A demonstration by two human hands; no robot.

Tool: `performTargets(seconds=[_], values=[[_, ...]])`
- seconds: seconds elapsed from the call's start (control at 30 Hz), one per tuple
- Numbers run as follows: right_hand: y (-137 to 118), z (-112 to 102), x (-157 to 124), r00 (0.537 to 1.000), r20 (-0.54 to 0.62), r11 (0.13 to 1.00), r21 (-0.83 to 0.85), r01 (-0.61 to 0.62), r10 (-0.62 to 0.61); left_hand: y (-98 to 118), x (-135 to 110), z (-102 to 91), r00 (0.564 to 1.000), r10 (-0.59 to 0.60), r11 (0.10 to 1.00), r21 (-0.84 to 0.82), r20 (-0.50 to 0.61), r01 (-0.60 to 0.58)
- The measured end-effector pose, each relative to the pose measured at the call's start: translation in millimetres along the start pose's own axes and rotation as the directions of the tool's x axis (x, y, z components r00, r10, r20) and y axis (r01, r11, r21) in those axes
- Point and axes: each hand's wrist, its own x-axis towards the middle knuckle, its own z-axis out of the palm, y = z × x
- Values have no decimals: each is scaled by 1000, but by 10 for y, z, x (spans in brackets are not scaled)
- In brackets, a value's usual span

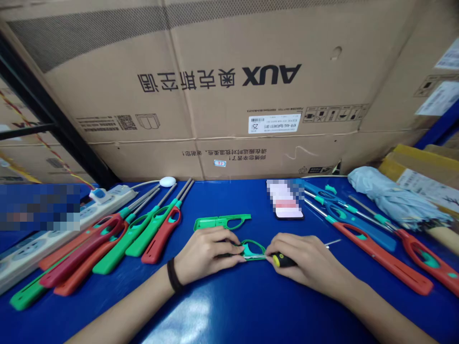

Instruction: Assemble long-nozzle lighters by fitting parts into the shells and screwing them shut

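Note:
On the blue table, my left hand [211,251] pinches a green gas lighter shell half [255,258] with a turquoise trigger [252,252] in it. The fingertips of my right hand [304,260] meet the right end of that shell. Tucked in the same hand is a screwdriver [285,261] with a black and yellow handle. A thin metal rod [334,243] shows past the knuckles; whether it is the screwdriver's shaft I cannot tell. Just behind my left hand lies another green shell half [222,221], its hollow side up.
Several red and green gas lighters [161,235] lie at left beside a white power strip [71,224]. At right are red lighters [387,258], blue lighters [366,224] and a folded umbrella [394,196]. A phone [287,200] lies behind my right hand. A large carton [222,114] stands behind.

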Motion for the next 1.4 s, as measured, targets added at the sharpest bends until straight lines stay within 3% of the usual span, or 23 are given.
performTargets(seconds=[0.17, 0.43, 0.7, 0.9, 1.17, 1.4], values=[[30, -12, -11, 1000, -13, 1000, 13, -5, 6, 5, 2, 24, 999, -53, 994, -95, 7, 54], [97, -70, -71, 996, 45, 994, 79, -77, 73, 47, -7, 42, 972, -234, 950, -208, 17, 232], [88, -45, -54, 996, 62, 997, 54, -62, 59, 127, 52, 89, 936, -351, 920, -200, -33, 338], [95, -46, -52, 996, 70, 997, 52, -50, 46, 138, 99, 107, 890, -453, 860, -235, 55, 452], [85, 39, -50, 997, 19, 992, -104, 72, -70, 116, 162, 88, 892, -431, 840, -301, 133, 451], [65, 68, -29, 998, 26, 984, -169, 54, -50, 77, 149, 49, 913, -373, 859, -309, 168, 408]])
